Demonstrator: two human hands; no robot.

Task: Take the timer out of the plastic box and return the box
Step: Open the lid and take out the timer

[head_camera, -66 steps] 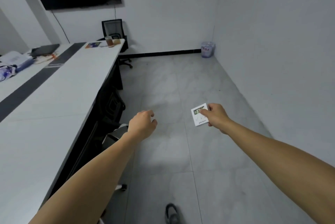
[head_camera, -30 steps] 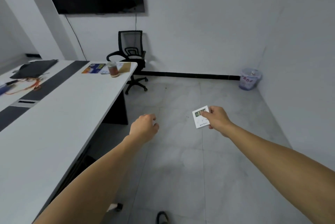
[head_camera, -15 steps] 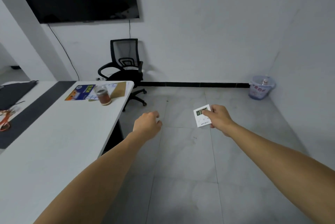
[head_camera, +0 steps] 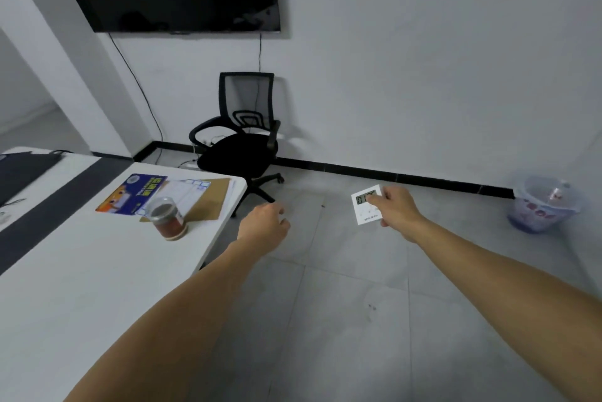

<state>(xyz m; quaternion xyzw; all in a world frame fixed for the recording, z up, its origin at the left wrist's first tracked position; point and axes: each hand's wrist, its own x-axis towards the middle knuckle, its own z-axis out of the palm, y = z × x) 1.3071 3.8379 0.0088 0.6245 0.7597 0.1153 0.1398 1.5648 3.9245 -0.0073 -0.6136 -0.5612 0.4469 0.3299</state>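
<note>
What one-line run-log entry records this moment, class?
right hand: pinches white digital timer | left hand: fingers curled, contents hidden | plastic box: not in view | both hands: over floor, beside white table
</note>
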